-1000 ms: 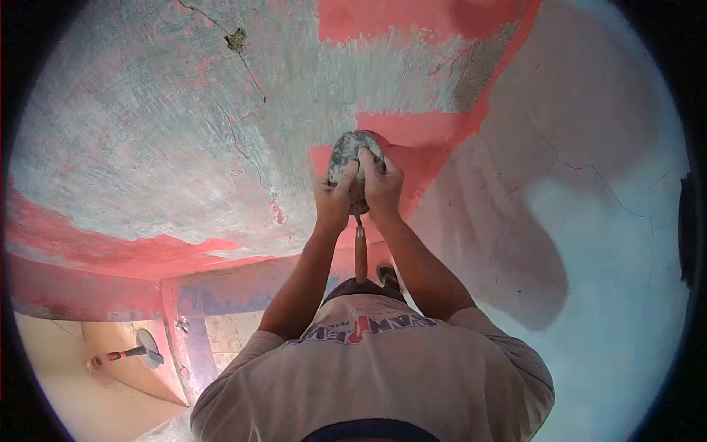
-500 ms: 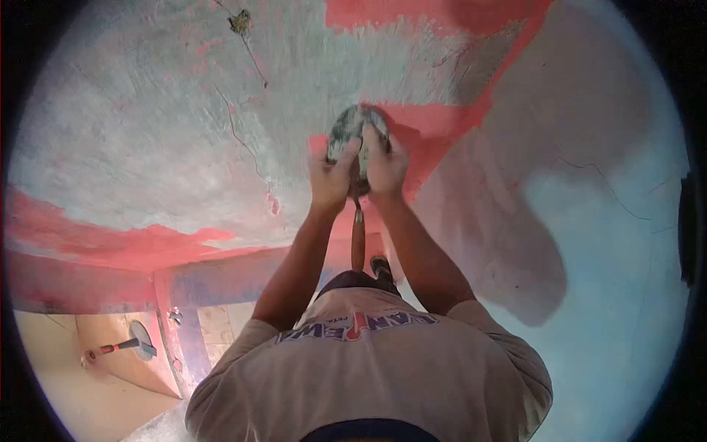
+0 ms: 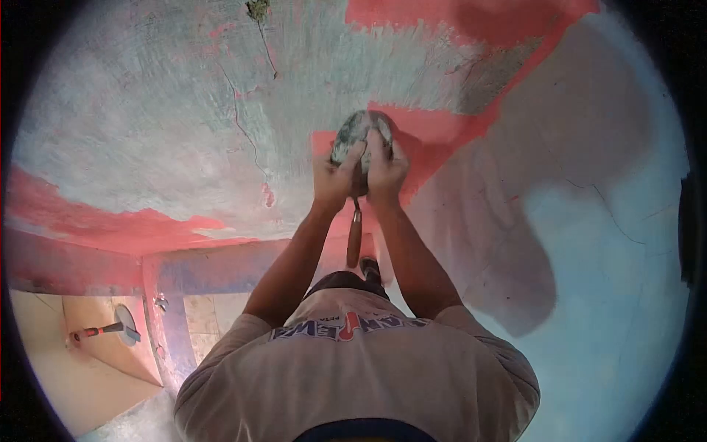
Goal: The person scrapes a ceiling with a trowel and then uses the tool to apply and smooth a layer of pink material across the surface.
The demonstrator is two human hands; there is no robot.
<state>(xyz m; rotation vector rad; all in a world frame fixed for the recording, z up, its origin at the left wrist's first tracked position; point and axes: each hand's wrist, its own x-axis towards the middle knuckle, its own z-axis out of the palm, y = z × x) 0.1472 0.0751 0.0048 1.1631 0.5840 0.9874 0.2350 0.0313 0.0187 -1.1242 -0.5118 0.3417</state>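
Left hand (image 3: 333, 184) and right hand (image 3: 384, 173) both clench the scraper (image 3: 359, 144), fingers wrapped over its blade. Blade presses against the pink wall (image 3: 427, 140); handle long axis points back toward the person's body.

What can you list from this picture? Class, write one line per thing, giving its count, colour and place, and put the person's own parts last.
scraper: one, grey crusted blade with a reddish-brown handle, pressed to the surface at centre top
painted surface: one, grey-green where bare, with red paint patches, filling the upper left
pale wall: one, light blue with thin cracks, at right
second tool: one, red handle and grey blade, lying at lower left
shirt: one, beige with lettering, at bottom centre
left hand: one, gripping the scraper's left side
right hand: one, gripping its right side
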